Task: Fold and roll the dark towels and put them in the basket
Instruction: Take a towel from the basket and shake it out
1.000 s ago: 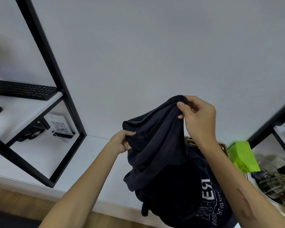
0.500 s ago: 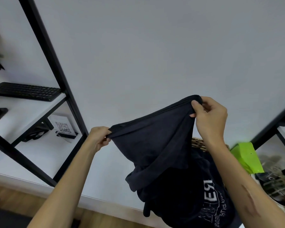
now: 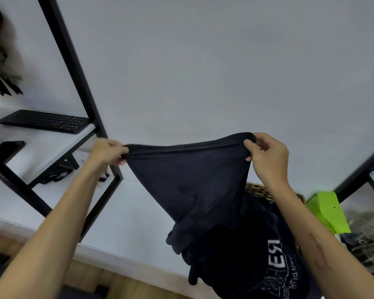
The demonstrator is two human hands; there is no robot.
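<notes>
both arms raised and spread wide, left hand and right hand each pinching an upper corner of the dark navy cloth towel, top edge pulled taut, lower part hanging bunched above the woven wicker basket heaped with dark printed fabric

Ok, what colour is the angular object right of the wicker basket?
Bright lime green, plain apart from one small dark dot; the head view shows it.

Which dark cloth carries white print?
The lower dark garment over the basket, white lettering showing. The towel stretched between both hands is plain.
</notes>
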